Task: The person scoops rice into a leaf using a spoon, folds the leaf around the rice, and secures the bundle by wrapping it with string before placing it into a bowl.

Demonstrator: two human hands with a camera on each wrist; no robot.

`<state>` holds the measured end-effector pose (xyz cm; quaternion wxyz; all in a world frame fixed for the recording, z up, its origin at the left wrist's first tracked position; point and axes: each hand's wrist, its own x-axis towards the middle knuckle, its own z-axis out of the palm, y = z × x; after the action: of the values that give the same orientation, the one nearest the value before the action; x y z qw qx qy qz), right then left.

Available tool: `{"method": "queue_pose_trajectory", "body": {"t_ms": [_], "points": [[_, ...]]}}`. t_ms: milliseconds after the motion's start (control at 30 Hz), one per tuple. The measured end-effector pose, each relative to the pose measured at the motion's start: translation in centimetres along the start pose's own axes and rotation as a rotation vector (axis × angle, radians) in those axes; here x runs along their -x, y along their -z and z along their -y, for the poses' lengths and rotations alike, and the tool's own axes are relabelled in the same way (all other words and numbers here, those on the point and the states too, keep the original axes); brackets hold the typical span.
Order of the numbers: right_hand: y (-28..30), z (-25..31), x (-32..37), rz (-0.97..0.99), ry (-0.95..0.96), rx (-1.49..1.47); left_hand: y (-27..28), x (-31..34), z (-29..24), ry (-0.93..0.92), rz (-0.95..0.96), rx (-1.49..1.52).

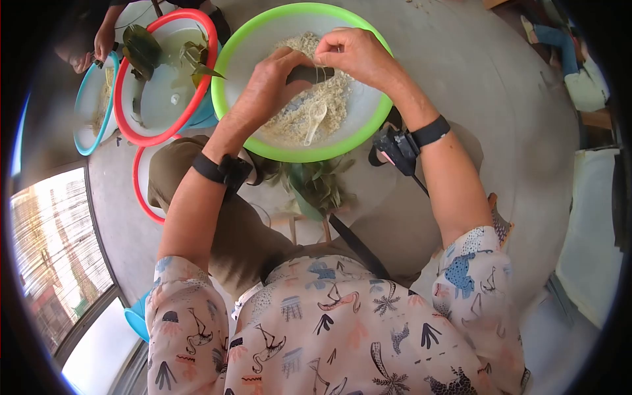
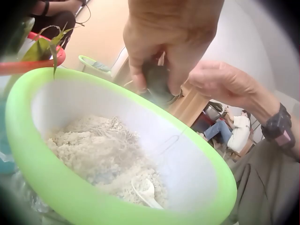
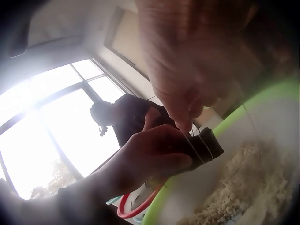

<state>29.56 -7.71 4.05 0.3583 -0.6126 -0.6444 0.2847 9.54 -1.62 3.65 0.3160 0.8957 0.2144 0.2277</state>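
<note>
Over a green-rimmed basin (image 1: 230,125) of pale rice (image 1: 289,125), the left hand (image 1: 273,79) grips a dark green leaf bundle (image 1: 308,74). The right hand (image 1: 355,56) pinches a thin string (image 3: 191,140) at the bundle's side. In the right wrist view, strands of string cross the bundle (image 3: 206,146) near its end, with the left hand (image 3: 152,152) round the other end and the right hand (image 3: 187,70) above. A white spoon (image 1: 316,118) lies on the rice. In the left wrist view the bundle (image 2: 158,82) sits between the left hand's thumb and fingers.
A red-rimmed basin (image 1: 122,118) with water and leaves stands at the left, beside a blue-rimmed basin (image 1: 82,141). Leaves (image 1: 309,187) lie below the green-rimmed basin. Another person's hand (image 1: 104,41) is at upper left; someone in jeans (image 1: 559,43) is at upper right.
</note>
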Motion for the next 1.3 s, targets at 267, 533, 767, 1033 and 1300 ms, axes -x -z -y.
{"method": "queue_pose_trajectory", "body": {"t_ms": [267, 533, 767, 1033, 1300], "points": [[-0.2, -0.7, -0.4, 0.116, -0.402, -0.924, -0.1, 0.0, 1.4, 0.298, 0.08, 1.004], [-3.9, 0.9, -0.4, -0.207, -0.206, -0.552, -0.3, -1.1, 2.5, 0.417, -0.283, 1.38], [-3.5, 2.6, -0.1, -0.211, -0.23, -0.681, -0.5, -1.4, 1.9, 0.371, -0.326, 1.218], [-2.8, 1.3, -0.2, -0.236, -0.321, -0.679, 0.3, -1.2, 2.0, 0.447, -0.131, 1.152], [-3.1, 1.3, 0.6, -0.088, -0.216, -0.197, 0.5, -0.6, 3.4, 0.465, -0.38, 0.651]]}}
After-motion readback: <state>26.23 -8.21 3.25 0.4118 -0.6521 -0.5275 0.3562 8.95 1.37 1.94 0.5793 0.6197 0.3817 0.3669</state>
